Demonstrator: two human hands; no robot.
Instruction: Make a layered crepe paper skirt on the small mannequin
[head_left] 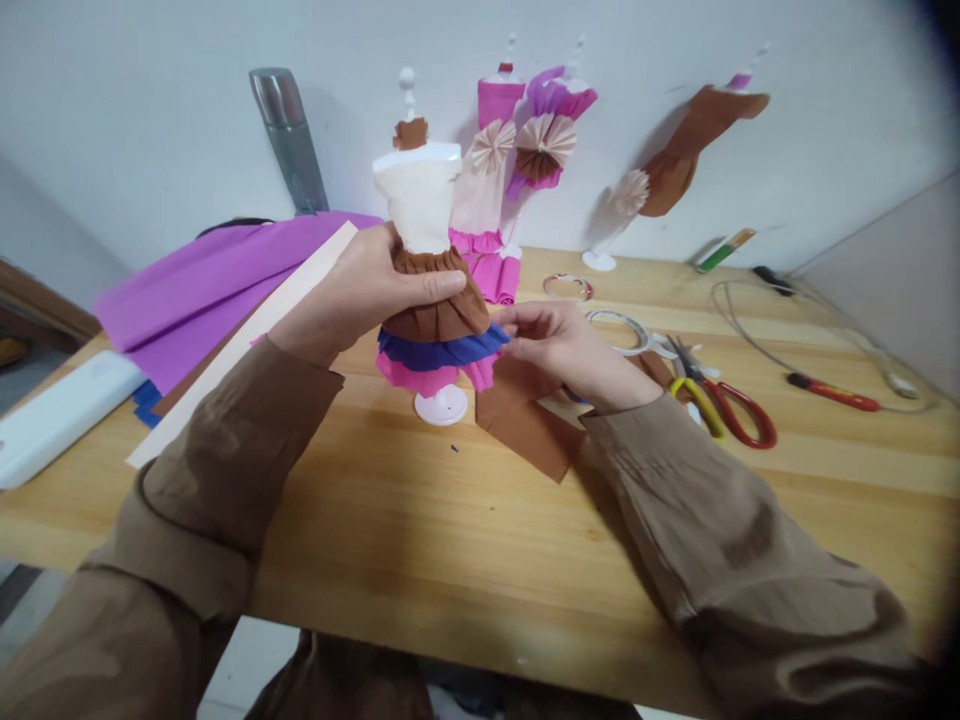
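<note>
A small white dress form (pixel 421 200) stands on a round white base in front of me. It wears a layered skirt (pixel 431 312), brown over blue over pink, with a brown collar at its neck. My left hand (pixel 382 285) is wrapped around the form at the waist, its thumb across the brown layer. At the skirt's right side, my right hand (pixel 551 340) pinches the edge of the blue ruffle (pixel 442 350) between thumb and fingers. A brown sheet (pixel 536 435) lies on the table under my right hand.
Several dressed forms (pixel 499 110) stand along the wall, one in a brown dress (pixel 694 140). Red- and yellow-handled scissors (pixel 742 410), tape rolls (pixel 619 330) and a cabled red-handled tool (pixel 840 393) lie right. Purple sheets (pixel 217 280) and a flask (pixel 289 135) are left.
</note>
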